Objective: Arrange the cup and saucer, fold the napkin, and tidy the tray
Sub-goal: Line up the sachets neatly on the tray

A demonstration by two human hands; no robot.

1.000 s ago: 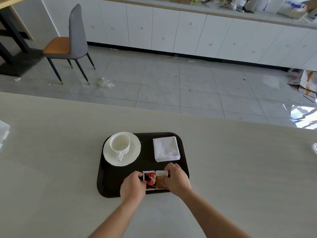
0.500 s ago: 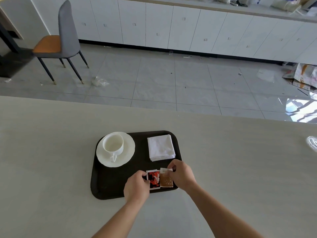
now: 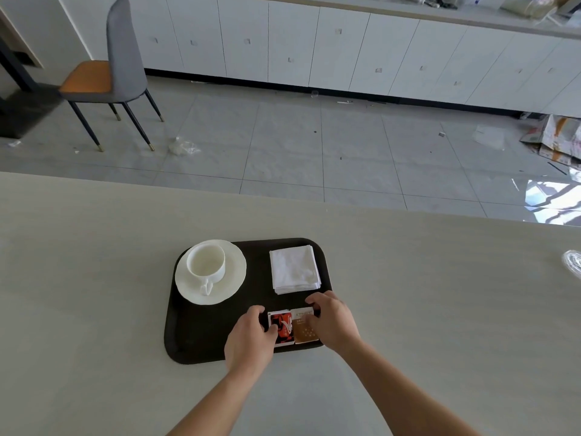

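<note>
A dark tray (image 3: 201,338) lies on the pale table. At its back left a white cup (image 3: 206,264) stands upright on a white saucer (image 3: 231,278), handle toward me. A folded white napkin (image 3: 294,269) lies at the back right. Two small packets lie side by side at the tray's front right: a red one (image 3: 283,327) and a brown one (image 3: 303,330). My left hand (image 3: 248,338) pinches the red packet's left edge. My right hand (image 3: 333,322) holds the brown packet's right and far edge with curled fingers.
The table (image 3: 94,294) stretches wide to both sides of the tray. A clear plastic object (image 3: 572,265) lies at the table's far right edge. Beyond the table are a tiled floor, a grey and orange chair (image 3: 110,73) and white cabinets.
The hands stay on the two packets and have nudged them slightly; the packets lie closer side by side. The view has shifted a little.
</note>
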